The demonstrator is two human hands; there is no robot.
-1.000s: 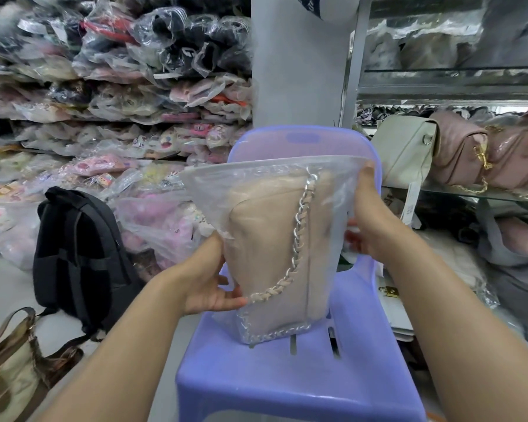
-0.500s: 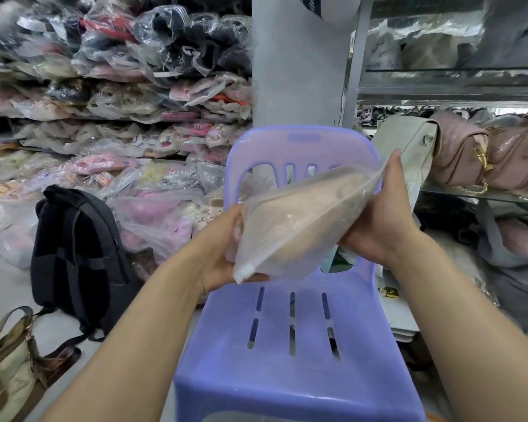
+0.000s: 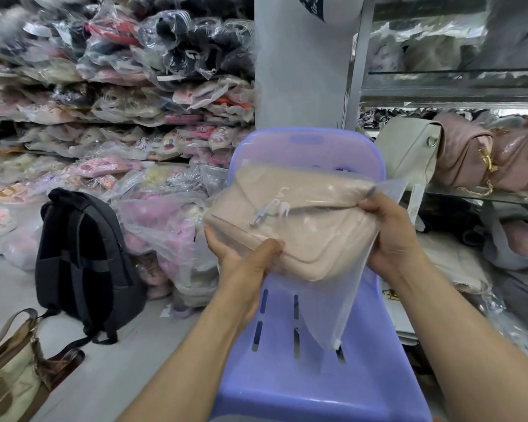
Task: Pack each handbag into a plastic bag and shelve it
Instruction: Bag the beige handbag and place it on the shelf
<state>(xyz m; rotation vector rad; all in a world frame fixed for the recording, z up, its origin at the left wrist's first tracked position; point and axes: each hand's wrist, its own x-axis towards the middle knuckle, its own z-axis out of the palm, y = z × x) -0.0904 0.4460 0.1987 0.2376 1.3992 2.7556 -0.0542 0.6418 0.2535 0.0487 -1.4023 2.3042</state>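
Observation:
A beige handbag [image 3: 302, 226] with a flap front and a silver clasp sits inside a clear plastic bag [image 3: 323, 309], held flap-side up above a purple plastic chair [image 3: 302, 388]. My left hand [image 3: 244, 263] grips its lower left edge, thumb on top. My right hand [image 3: 390, 236] grips the right end through the plastic. Loose plastic hangs down below the handbag toward the chair seat. The chain strap is not visible.
Shelves of bagged goods [image 3: 119, 95] fill the left and back. A black backpack [image 3: 80, 263] and a tan bag [image 3: 9, 370] sit on the floor at left. A glass shelf [image 3: 470, 196] at right carries a cream handbag [image 3: 409, 153] and pink handbags [image 3: 476, 159].
The bagged handbag has been turned from upright with its chain showing to lying flat with its flap facing up. Both hands shifted their hold with it, above the chair seat.

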